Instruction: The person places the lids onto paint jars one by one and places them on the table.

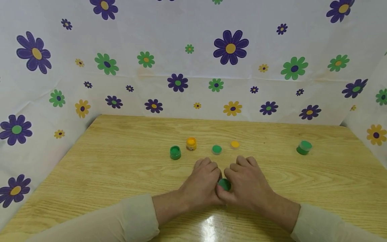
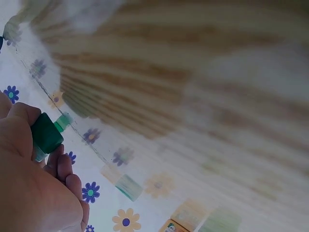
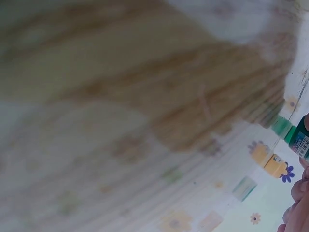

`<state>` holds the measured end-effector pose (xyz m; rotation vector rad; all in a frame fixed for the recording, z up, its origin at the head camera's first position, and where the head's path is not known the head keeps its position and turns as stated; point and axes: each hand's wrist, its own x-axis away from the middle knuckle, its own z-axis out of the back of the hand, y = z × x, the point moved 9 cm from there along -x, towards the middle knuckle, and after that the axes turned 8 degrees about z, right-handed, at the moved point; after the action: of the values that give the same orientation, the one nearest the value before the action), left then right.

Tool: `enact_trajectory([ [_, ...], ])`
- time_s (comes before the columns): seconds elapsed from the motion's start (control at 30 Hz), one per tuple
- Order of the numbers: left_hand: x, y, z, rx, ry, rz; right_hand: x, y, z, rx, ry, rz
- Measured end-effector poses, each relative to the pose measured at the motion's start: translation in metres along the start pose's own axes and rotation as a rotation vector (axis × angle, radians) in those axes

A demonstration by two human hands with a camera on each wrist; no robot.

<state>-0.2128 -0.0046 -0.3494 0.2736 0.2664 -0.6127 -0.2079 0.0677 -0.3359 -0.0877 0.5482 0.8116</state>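
Between my two hands is a small green paint jar (image 1: 224, 184), tilted so its round green end faces up in the head view. My left hand (image 1: 203, 181) grips it from the left, fingers curled around its side. From the right, my right hand (image 1: 249, 185) holds the same jar, with the thumb along its near edge and the fingers curled. The left wrist view shows the dark green jar (image 2: 47, 134) between thumb and fingers. At the right edge of the right wrist view, the labelled side of the jar (image 3: 300, 140) shows beside the fingers.
Beyond my hands stand an uncapped green jar (image 1: 175, 153) and an uncapped yellow-orange jar (image 1: 191, 144). A green lid (image 1: 216, 150) and a yellow lid (image 1: 234, 145) lie to their right. A capped green jar (image 1: 304, 147) stands far right on the wooden table (image 1: 136, 141).
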Motion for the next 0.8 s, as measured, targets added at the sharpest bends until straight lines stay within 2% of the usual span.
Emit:
enact_trajectory([
  [0.2,0.000,0.001,-0.003,-0.004,-0.042,0.015,0.001,0.000,0.000,0.015,-0.017,-0.001],
  [0.4,-0.001,-0.011,-0.010,0.157,-0.130,0.137,0.000,0.001,0.002,-0.071,0.006,0.005],
  [0.5,-0.002,-0.016,-0.012,0.201,-0.151,0.181,0.001,0.001,0.001,-0.107,0.006,0.018],
  [0.6,-0.003,-0.018,-0.012,0.204,-0.164,0.192,0.001,0.001,0.001,-0.117,0.003,0.026],
  [0.8,-0.004,-0.017,-0.011,0.185,-0.152,0.173,0.001,0.001,-0.001,-0.109,0.000,0.036],
])
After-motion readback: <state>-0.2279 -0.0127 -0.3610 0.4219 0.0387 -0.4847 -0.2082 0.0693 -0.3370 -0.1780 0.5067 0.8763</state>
